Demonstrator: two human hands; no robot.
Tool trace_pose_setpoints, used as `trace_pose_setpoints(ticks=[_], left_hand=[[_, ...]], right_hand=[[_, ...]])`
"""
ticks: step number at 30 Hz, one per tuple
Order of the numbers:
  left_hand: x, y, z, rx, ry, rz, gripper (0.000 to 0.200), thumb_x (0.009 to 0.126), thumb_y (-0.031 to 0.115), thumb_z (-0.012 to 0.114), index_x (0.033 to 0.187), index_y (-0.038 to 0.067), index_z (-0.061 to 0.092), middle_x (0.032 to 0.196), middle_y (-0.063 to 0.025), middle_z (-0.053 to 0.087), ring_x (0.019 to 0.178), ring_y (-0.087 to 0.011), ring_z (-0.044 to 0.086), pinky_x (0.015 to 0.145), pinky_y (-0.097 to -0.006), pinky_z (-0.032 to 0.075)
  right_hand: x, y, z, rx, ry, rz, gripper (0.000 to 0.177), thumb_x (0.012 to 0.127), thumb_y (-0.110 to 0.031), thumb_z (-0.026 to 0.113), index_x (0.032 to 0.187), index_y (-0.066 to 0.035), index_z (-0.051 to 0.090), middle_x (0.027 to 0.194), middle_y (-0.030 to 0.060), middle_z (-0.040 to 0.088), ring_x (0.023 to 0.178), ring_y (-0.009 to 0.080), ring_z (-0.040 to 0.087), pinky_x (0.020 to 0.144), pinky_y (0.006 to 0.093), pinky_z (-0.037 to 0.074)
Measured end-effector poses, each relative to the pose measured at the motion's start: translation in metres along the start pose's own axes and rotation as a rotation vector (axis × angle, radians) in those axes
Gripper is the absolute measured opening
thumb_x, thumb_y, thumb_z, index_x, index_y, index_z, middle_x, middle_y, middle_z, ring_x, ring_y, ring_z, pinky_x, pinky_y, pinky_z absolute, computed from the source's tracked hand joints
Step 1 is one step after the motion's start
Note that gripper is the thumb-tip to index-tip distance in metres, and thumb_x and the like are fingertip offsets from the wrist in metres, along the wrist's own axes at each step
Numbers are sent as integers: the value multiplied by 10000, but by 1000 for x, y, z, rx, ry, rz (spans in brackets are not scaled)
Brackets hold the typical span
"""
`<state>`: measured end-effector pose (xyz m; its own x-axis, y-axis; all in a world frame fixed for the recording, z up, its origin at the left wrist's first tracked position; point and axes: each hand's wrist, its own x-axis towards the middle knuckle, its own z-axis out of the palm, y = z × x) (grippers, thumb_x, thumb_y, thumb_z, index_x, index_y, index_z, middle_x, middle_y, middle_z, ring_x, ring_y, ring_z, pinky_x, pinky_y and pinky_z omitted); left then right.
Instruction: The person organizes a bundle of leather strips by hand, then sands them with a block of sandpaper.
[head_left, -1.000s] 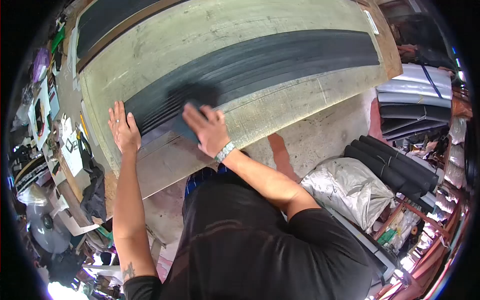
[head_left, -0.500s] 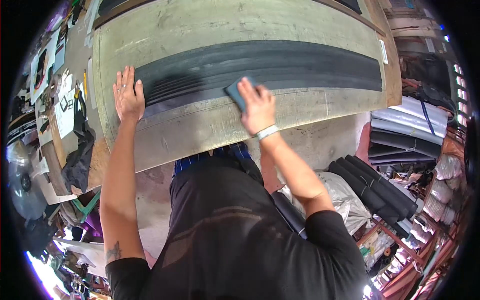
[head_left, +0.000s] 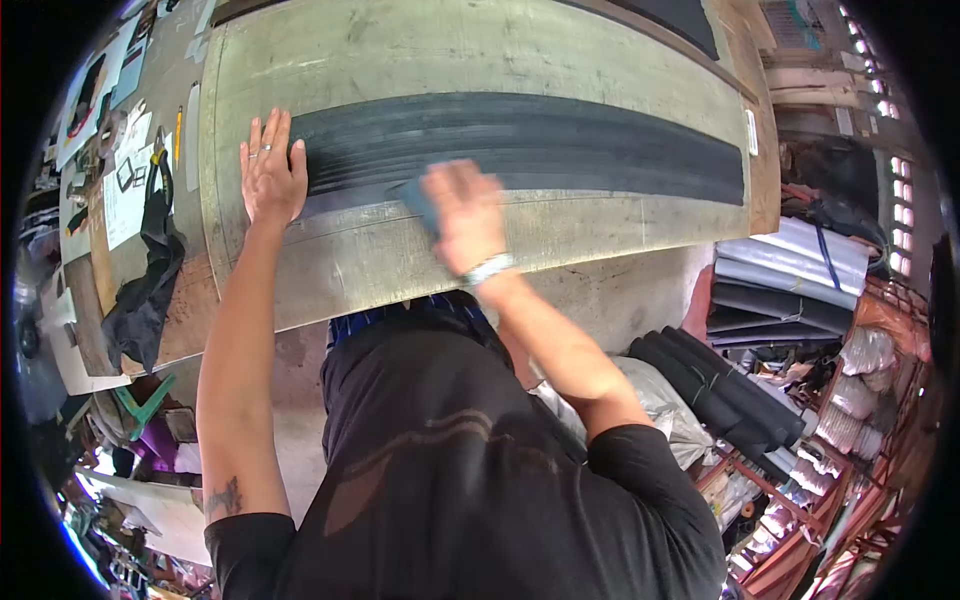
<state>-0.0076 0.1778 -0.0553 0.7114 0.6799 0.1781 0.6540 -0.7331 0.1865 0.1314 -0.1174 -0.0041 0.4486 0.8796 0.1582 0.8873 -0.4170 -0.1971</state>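
Observation:
A long black sheet strip (head_left: 580,150) lies across the pale, worn table (head_left: 430,65). It looks like rubber or leather, with lighter streaks along its left half. My left hand (head_left: 272,175) is laid flat at the strip's left end, fingers stretched and a ring on one of them. A flat blue-grey pad (head_left: 416,206) is gripped under the fingers of my right hand (head_left: 466,218), over the strip's near edge left of its middle. Motion blurs this hand and the pad.
On the table's left side are a crumpled black cloth (head_left: 145,300), a yellow pencil (head_left: 179,133) and papers (head_left: 125,200). Another black sheet (head_left: 672,20) lies at the far edge behind a wooden strip. Dark rolls (head_left: 715,385) and stacked silver sheets (head_left: 795,262) sit at the right.
My right hand has moved left along the strip's near edge with the pad. The left hand stays flat at the strip's left end, while the whole view has shifted slightly.

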Motion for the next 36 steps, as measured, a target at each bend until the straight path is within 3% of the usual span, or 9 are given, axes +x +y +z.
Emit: trace_pose_setpoints(ticks=[4,6,13,21,23,25,29,33,36], left_hand=[[-2,5,-11,-6,-55,-56,546,1100,368,438,1615,187,428,1701,8,364,1604,-237,244,1328,-459,169],[-3,5,-10,-34,-41,-61,545,1098,373,441,1610,186,436,1700,6,367,1605,-239,243,1327,-459,171],[-6,3,-5,-68,4,-34,548,1100,381,427,1607,175,440,1699,4,370,1608,-246,235,1329,-461,161],[-5,6,-15,-46,-39,-72,557,1100,391,416,1615,179,429,1700,6,367,1610,-236,228,1333,-451,145],[-5,7,-10,-50,-14,-58,562,1096,394,418,1616,179,427,1701,4,365,1610,-234,228,1331,-450,148],[-4,6,-9,-52,-21,-60,565,1093,392,429,1616,179,426,1704,4,359,1610,-237,227,1330,-451,153],[-2,5,-11,-79,-15,-29,549,1098,354,448,1614,171,428,1703,-7,362,1604,-258,241,1324,-468,170],[-2,4,-9,-94,-40,-46,560,1100,379,422,1619,171,417,1713,-2,341,1615,-240,209,1332,-448,145],[-4,7,-17,-92,-56,-61,558,1101,380,416,1619,173,416,1718,2,328,1617,-232,204,1335,-443,137]], right_hand=[[-27,148,-48,-182,105,436,408,891,-91,651,1296,-138,663,1262,129,709,1208,387,624,1031,580,450],[-52,205,1,-238,203,560,430,843,-81,674,1272,-101,683,1249,154,710,1213,404,623,1001,586,481],[35,-89,38,238,47,-112,720,639,-42,767,1346,-75,636,1494,188,553,1463,414,451,1189,628,315],[-54,173,11,-589,296,311,366,830,-74,667,1194,-91,695,1235,135,687,1107,390,640,929,541,470],[-5,90,-23,-160,22,420,334,840,-80,669,1174,-78,689,1227,131,693,1142,389,635,941,564,469],[26,0,-3,-3,-4,178,631,739,-89,717,1364,-51,636,1450,195,601,1401,425,514,1151,639,359],[46,-78,18,134,-63,-152,781,658,-74,784,1411,-26,587,1499,173,568,1460,349,471,1228,549,308],[7,72,-17,-198,56,46,633,703,-56,736,1325,-95,627,1406,130,618,1322,395,547,1090,572,398],[-49,237,24,-219,325,540,457,847,-49,651,1304,-78,644,1268,134,695,1210,359,627,1050,582,418]])
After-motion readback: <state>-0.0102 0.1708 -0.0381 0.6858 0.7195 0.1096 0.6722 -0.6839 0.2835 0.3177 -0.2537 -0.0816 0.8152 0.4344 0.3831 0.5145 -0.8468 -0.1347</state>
